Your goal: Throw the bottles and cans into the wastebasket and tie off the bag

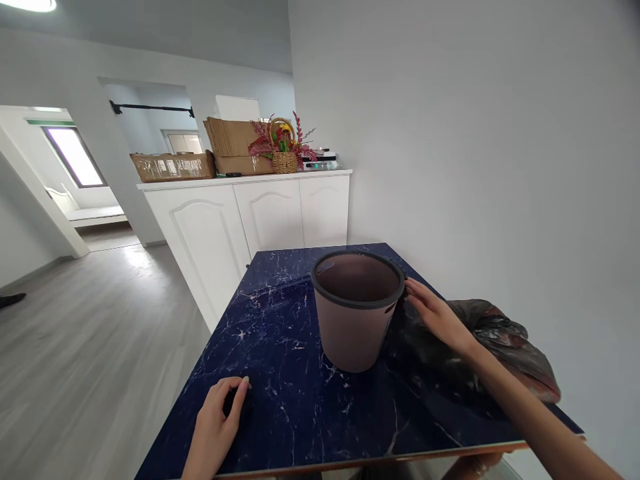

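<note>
A pinkish-brown trash bin (350,337) with a dark grey rim stands upright on a dark blue marble-patterned table (280,413). My right hand (440,317) reaches to the bin's right side. Its fingers are stretched out at the rim, and they seem to touch it, without wrapping round it. Low on the table's left side rests my left hand (217,413), loosely curled with thumb and forefinger tips together and nothing visible in them. Behind my right forearm lies a crumpled black plastic bag (505,340), near the wall.
A grey wall (475,153) borders the table on the right. Beyond the far edge stands a white cabinet (270,213), bearing cardboard boxes (173,167) and a flower basket (285,162). Grey floor (125,333) stretches away on the left, where a dark shoe (11,300) shows.
</note>
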Available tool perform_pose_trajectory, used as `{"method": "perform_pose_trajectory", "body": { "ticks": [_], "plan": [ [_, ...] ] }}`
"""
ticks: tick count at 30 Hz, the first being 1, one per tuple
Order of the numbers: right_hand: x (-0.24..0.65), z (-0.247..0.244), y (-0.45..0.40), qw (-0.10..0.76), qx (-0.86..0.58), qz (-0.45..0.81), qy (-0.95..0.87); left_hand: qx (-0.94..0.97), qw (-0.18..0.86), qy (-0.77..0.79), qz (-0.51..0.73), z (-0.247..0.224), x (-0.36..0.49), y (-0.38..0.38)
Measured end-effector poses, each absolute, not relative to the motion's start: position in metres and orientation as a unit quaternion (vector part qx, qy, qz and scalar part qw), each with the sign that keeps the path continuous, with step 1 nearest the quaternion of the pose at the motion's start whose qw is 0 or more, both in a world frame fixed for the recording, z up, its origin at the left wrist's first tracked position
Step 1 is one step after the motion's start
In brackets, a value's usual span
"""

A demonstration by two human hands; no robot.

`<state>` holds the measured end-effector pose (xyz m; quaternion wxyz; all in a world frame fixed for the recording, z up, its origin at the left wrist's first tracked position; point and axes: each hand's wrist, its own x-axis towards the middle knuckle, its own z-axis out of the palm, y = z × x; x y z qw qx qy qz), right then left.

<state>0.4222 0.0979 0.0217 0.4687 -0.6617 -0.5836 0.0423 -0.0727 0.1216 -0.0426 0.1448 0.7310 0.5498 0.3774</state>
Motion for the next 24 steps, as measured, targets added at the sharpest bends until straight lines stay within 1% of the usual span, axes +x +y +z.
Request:
{"method": "perform_pose_trajectory", "body": {
  "ticks": [2, 4, 5, 7, 12, 15, 19, 22, 24],
  "plan": [
    [0.407, 0.024, 0.057, 0.598, -0.599, 0.194, -0.495, 0.731, 0.14, 0.55, 0.379, -0.042, -0.073, 0.122],
    [0.388, 0.023, 0.016, 0.698, -0.54, 0.27, -0.384, 0.729, 0.139, 0.554, 0.376, -0.041, -0.072, 0.122],
    [0.379, 0.022, -0.003, 0.732, -0.518, 0.286, -0.338, 0.728, 0.14, 0.557, 0.373, -0.041, -0.072, 0.122],
    [0.363, 0.019, -0.035, 0.764, -0.493, 0.307, -0.282, 0.726, 0.139, 0.564, 0.369, -0.039, -0.071, 0.121],
    [0.343, 0.009, -0.078, 0.799, -0.462, 0.316, -0.219, 0.725, 0.132, 0.565, 0.372, -0.034, -0.067, 0.12],
    [0.338, -0.001, -0.089, 0.81, -0.44, 0.335, -0.195, 0.709, 0.157, 0.581, 0.368, -0.032, -0.06, 0.11],
    [0.329, -0.013, -0.095, 0.795, -0.419, 0.406, -0.166, 0.706, 0.241, 0.549, 0.378, -0.022, -0.037, 0.076],
    [0.315, -0.011, -0.096, 0.769, -0.405, 0.468, -0.161, 0.737, 0.318, 0.484, 0.35, -0.001, -0.016, 0.038],
    [0.3, -0.008, -0.096, 0.767, -0.369, 0.495, -0.175, 0.749, 0.347, 0.463, 0.323, 0.017, -0.003, 0.013]
  ]
}}
